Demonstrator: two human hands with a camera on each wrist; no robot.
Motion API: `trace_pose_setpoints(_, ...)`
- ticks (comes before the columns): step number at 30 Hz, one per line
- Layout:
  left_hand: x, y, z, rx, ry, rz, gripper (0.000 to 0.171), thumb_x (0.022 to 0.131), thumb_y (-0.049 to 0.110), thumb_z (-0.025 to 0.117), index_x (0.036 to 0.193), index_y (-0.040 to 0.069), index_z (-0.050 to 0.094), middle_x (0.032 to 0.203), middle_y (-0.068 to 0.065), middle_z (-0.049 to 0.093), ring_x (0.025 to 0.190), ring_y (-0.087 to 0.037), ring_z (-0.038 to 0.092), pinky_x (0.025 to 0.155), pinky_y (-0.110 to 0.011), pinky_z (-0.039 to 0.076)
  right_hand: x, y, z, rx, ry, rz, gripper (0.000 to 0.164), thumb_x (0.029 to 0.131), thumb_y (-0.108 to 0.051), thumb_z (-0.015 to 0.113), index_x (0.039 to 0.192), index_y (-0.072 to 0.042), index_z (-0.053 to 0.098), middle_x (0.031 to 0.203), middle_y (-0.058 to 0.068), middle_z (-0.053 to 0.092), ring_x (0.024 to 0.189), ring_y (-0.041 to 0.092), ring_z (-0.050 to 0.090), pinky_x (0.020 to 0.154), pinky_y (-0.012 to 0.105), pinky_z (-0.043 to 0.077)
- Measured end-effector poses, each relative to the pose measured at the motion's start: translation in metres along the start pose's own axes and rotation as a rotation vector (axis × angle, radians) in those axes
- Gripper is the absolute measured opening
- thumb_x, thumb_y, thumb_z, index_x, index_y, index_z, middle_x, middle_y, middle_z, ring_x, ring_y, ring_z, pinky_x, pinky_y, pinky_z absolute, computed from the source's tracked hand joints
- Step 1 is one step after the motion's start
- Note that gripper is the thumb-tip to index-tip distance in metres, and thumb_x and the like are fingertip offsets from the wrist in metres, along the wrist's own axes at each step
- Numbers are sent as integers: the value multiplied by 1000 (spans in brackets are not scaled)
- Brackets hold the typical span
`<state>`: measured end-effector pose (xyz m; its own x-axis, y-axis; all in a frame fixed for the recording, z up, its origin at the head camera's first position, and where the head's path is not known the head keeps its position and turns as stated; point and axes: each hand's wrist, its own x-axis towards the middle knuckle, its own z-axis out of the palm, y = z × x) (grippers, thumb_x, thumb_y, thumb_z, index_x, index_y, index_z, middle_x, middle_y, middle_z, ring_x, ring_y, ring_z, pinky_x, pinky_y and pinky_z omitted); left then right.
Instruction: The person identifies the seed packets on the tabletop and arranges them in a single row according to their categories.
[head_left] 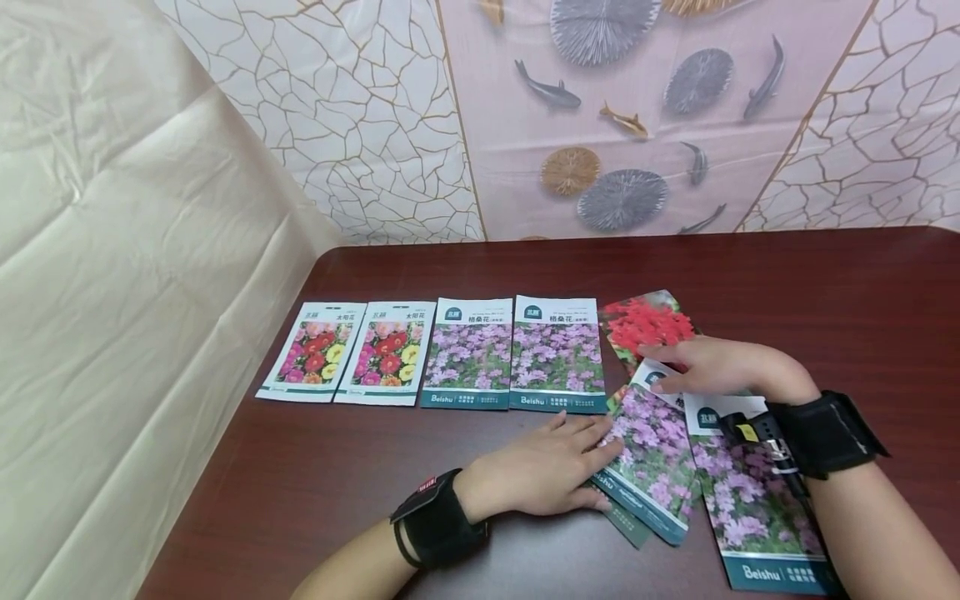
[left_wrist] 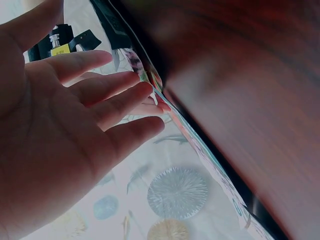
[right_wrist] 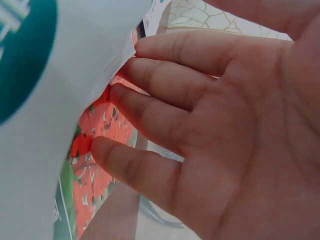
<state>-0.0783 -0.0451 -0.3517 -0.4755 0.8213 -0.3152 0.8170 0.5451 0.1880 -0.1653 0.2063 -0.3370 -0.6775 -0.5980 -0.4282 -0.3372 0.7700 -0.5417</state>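
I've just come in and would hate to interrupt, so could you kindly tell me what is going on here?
A person's left hand touches the edge of a tilted purple-flower packet, while the right hand is over its top end and a red-flower packet. Another purple-flower packet lies beside these, partly covered. Four more packets lie in a row on the dark table.
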Motion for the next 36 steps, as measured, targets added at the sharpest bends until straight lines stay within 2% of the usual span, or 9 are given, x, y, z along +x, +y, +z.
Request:
trace_pose_setpoints(2,0,1,0,4,-2,7,66,92,53,37,147,20,19,152,-3,9,137,-14,6,110,-37,10,-2,1,1,0,6,-3,68,89,-36,57,138,6,34,136,27,38,124,42,34,94,56,33)
trace_pose_setpoints(6,-1,2,0,17,-11,13,66,92,53,36,147,20,17,152,-3,8,138,-14,3,110,-36,9,-6,3,1,18,5,-10,69,89,-35,58,137,8,34,135,27,40,111,36,48,89,51,40)
trace_pose_setpoints(9,-2,3,-1,21,-15,16,66,92,52,36,147,20,17,152,-3,7,138,-14,3,110,-36,8,-9,5,1,42,-15,28,70,89,-33,59,138,8,30,91,18,61,66,21,54,64,34,47)
trace_pose_setpoints(11,-2,4,-1,20,-14,17,66,92,52,37,147,20,17,152,-3,7,138,-15,3,110,-36,8,-11,6,1,63,-26,51,70,89,-30,59,139,7,28,62,4,49,46,12,38,50,26,39)
trace_pose_setpoints(13,-2,4,-1,19,-13,16,66,93,51,37,147,20,17,152,-4,6,138,-15,4,110,-36,8,-14,8,1,66,-29,58,71,89,-29,59,140,7,26,50,-5,28,40,9,28,43,23,31)
trace_pose_setpoints(25,-3,5,-2,45,-6,10,65,93,51,37,147,20,17,152,-4,8,138,-18,6,110,-37,10,-33,24,7,37,19,28,72,88,-32,59,139,8,28,51,-8,29,41,6,23,44,22,29)
trace_pose_setpoints(29,-3,4,-3,26,-16,16,65,93,51,37,147,20,17,152,-4,7,138,-16,5,110,-37,9,-41,32,9,-13,41,22,72,88,-34,58,140,6,29,51,-8,30,42,6,24,67,36,36)
trace_pose_setpoints(31,-4,4,-3,18,-21,17,65,93,51,37,147,20,16,152,-3,6,138,-16,5,110,-37,8,-44,37,10,-34,54,23,72,88,-35,58,140,5,29,51,-9,30,41,6,23,69,36,35)
trace_pose_setpoints(36,-4,4,-3,18,-19,18,65,93,51,36,147,20,16,152,-3,6,138,-16,6,110,-37,9,-51,47,10,8,69,43,73,88,-33,59,140,7,27,78,7,57,42,6,23,50,24,30)
